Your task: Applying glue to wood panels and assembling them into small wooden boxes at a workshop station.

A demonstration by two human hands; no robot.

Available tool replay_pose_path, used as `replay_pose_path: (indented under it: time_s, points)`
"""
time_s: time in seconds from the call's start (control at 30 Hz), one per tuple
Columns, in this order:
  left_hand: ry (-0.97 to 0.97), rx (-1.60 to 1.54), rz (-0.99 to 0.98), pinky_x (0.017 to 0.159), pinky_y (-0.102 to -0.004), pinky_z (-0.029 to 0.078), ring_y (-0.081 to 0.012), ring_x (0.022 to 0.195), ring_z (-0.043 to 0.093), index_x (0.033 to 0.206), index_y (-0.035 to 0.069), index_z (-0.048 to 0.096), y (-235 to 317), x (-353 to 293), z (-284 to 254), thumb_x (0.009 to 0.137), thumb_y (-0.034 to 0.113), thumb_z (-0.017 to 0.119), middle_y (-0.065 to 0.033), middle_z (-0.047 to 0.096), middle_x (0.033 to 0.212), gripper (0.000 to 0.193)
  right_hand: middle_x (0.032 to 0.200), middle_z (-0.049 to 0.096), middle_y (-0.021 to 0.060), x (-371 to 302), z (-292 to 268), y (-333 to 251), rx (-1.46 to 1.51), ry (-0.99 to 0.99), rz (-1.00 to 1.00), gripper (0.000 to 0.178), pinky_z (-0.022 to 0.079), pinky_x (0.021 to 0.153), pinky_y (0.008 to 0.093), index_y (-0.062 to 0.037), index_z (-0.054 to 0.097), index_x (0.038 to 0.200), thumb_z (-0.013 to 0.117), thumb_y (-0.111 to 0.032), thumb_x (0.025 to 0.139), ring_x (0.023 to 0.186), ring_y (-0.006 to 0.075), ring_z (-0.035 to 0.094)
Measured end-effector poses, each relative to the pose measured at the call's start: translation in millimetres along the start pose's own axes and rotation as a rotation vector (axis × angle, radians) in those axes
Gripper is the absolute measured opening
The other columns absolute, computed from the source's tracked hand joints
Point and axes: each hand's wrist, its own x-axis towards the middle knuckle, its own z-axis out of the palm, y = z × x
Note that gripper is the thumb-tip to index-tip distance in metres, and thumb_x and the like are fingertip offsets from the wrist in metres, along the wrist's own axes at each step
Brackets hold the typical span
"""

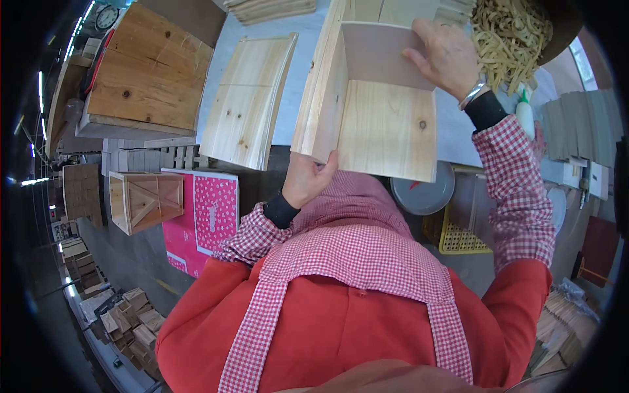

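The left hand [306, 180] is closed around the near lower corner of the open wooden box [367, 98], with the thumb lying on the front panel and the fingers curled behind the edge. The right hand [445, 56] rests on the far upper corner of the same box; its fingers are bent over the pale back panel and press on it, only a little spread.

The box is lifted at the near edge of the light table [308, 78], just in front of the person's chest. Its open side faces up and left, toward the table. The knotty front panel hangs down to the person, and the long axis runs from the near left corner away to the far right.

Left of the box, 1 flat board panel [249, 101] lies on the table, and further left stands a bigger wooden crate [147, 72]. A pile of wood shavings [511, 39] is beside the right hand, with a glue bottle [525, 114] near the wrist. Below the table are a round grey lid [426, 193], a yellow basket [455, 239] and a pink carton [206, 216].
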Motion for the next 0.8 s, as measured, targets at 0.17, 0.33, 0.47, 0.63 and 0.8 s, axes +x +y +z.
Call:
replay_pose_path:
  time_s: [0.17,0.33,0.47,0.63,0.8]
  points:
    - [0.087,0.245,0.159,0.082,-0.0376,0.048,-0.0329,0.094,0.062,0.11,-0.007,0.059,-18.0,-11.5,3.7,0.084,0.015,0.065,-0.0239,0.062,0.102,0.035,0.079,0.059,0.011,1.8,-1.0,-8.3,0.09,-0.108,0.028,0.03,0.044,0.067,0.0436,-0.009,0.052,0.087,0.072,-0.024,0.071,0.075,0.0329,0.057]
    - [-0.568,0.222,-0.328,0.105,-0.0386,0.036,-0.0356,0.124,0.047,0.135,-0.003,0.043,16.1,8.9,-40.4,0.083,0.022,0.068,-0.023,0.049,0.134,0.063,0.093,0.06,0.0109,-8.6,-16.0,-15.4,0.085,-0.216,0.077,0.039,0.042,0.076,0.0415,-0.006,0.055,0.098,0.074,-0.024,0.069,0.09,0.0295,0.058]
    - [-0.442,0.159,0.224,0.107,-0.0392,0.037,-0.0257,0.133,0.04,0.145,0.005,0.031,27.7,78.7,-118.4,0.085,0.017,0.068,-0.0157,0.04,0.145,0.071,0.102,0.059,0.0137,-5.1,-50.4,-26.9,0.061,0.147,-0.036,0.046,0.04,0.084,0.0422,-0.0038,0.056,0.111,0.073,-0.022,0.072,0.097,0.031,0.055]
    - [-0.005,-1.077,0.164,0.105,-0.0452,0.04,-0.0333,0.124,0.047,0.135,-0.007,0.035,153.0,256.5,-224.2,0.092,0.035,0.062,-0.021,0.046,0.135,0.066,0.109,0.057,0.0152,-16.0,-69.3,-36.1,0.147,0.159,0.079,0.054,0.037,0.092,0.0422,-0.0017,0.053,0.121,0.073,-0.022,0.074,0.104,0.0318,0.052]
    - [0.381,-1.502,0.186,0.107,-0.0491,0.037,-0.0355,0.123,0.046,0.134,-0.005,0.033,222.8,325.7,-238.2,0.089,0.034,0.065,-0.0244,0.044,0.133,0.068,0.11,0.059,0.0156,-29.8,-93.6,-55.9,0.204,0.137,0.153,0.052,0.039,0.093,0.0412,-0.0004,0.053,0.12,0.073,-0.017,0.075,0.105,0.0323,0.054]
